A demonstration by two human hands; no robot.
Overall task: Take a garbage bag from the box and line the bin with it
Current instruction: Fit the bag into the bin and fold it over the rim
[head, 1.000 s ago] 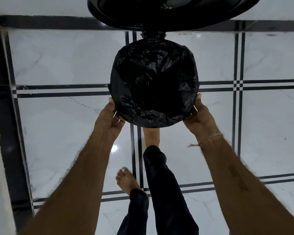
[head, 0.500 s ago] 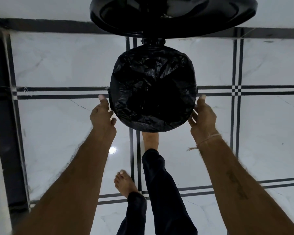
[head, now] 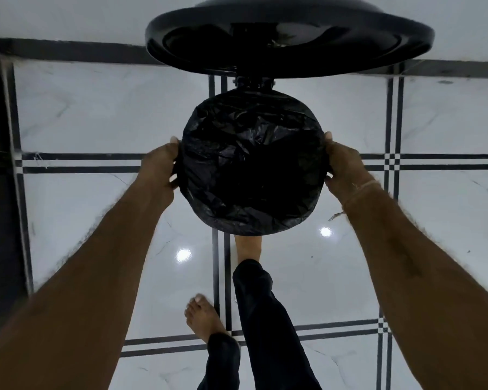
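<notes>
I look straight down on a round bin whose mouth is covered by a crinkled black garbage bag (head: 251,164); the bag sags into the bin and its edge is folded over the rim. The bin's black lid (head: 288,43) stands raised behind it. My left hand (head: 159,167) grips the bag's edge at the rim's left side, fingers curled around it. On the opposite side, my right hand (head: 343,164) clasps the bag over the rim. The bin's body is hidden under the bag. No box is in view.
One bare foot (head: 247,249) reaches under the bin's front edge, and the other foot (head: 203,319) stands on the glossy white tiled floor (head: 82,220) further back. A dark skirting strip (head: 0,192) runs along the left, and another along the far wall.
Both hands moved from the rim's near side, opened briefly beside it, then slid further along the sides and closed on the bag's edge. The lid shows more fully as the view shifted.
</notes>
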